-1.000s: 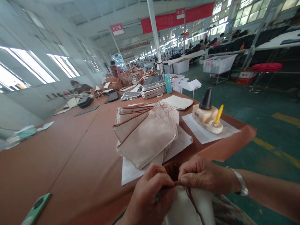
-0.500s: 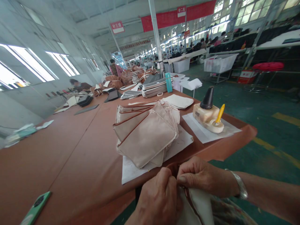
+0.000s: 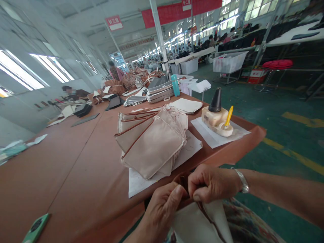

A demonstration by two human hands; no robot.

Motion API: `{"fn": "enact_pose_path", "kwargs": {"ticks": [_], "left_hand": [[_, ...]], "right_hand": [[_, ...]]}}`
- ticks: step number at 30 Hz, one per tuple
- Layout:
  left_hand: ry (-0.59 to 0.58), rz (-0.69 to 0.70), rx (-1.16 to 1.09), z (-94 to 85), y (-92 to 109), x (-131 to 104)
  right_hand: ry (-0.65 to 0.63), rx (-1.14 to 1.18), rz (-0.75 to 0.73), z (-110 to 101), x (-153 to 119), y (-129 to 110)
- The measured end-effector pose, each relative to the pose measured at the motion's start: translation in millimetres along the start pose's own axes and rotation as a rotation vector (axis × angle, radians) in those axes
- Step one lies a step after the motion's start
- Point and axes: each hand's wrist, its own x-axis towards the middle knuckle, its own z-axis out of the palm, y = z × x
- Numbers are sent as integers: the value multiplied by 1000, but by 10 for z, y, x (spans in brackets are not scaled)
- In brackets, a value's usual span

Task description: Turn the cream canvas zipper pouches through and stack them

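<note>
At the table's front edge, my left hand (image 3: 165,206) pinches the brown edge of a cream fabric piece (image 3: 194,221), thumb on top. My right hand (image 3: 211,184), with a silver bracelet at the wrist, grips the same brown trim just to the right. The piece hangs down over my lap, with a brown strip running along it. Just beyond my hands, a fanned stack of beige pouches with brown edges (image 3: 154,141) lies on white paper (image 3: 138,185). To its right stands a block (image 3: 215,118) bearing a black cone and a yellow-handled tool (image 3: 229,116).
The brown-covered table (image 3: 83,175) holds a green phone (image 3: 36,227) at front left. Farther back are stacked panels (image 3: 160,92), a turquoise bottle (image 3: 175,85) and brown bundles. A person (image 3: 76,92) sits at the far left side. A red stool (image 3: 277,64) stands at right.
The view has shifted, so the table items appear farther left. My left hand has turned and drawn slightly away from the right, showing its thumb and more of the cream piece.
</note>
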Motion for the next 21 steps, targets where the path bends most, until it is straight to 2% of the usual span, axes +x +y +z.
{"fn": "enact_pose_path", "kwargs": {"ticks": [2,4,7,9,12,14,17,18,19,21], "left_hand": [[-90,-97,-86,-7,1,29],[-136,-133,-114,4,-13,47],[-96,-125,-42,50,-15,58],[-26,-100,4,99,7,57],[88,-37,-58,174,33,33],[183,-9,-100,201,18,-5],[354,8,-69,195,-42,-97],[406,14,-59,189,-59,-135],[453,25,-55,185,-69,-176],[541,63,-45,193,-52,-268]], "right_hand": [[5,-29,-16,-5,-3,-22],[-3,-50,-55,-13,-5,-9],[-16,-37,-104,-16,19,74],[-44,53,-104,-10,63,148],[-72,218,-86,-36,134,200],[42,147,-99,-105,128,145],[392,-124,-136,-227,-36,-89],[456,-172,-120,-240,-125,-190],[469,-194,-82,-224,-220,-290],[371,-216,18,-96,-381,-461]]}}
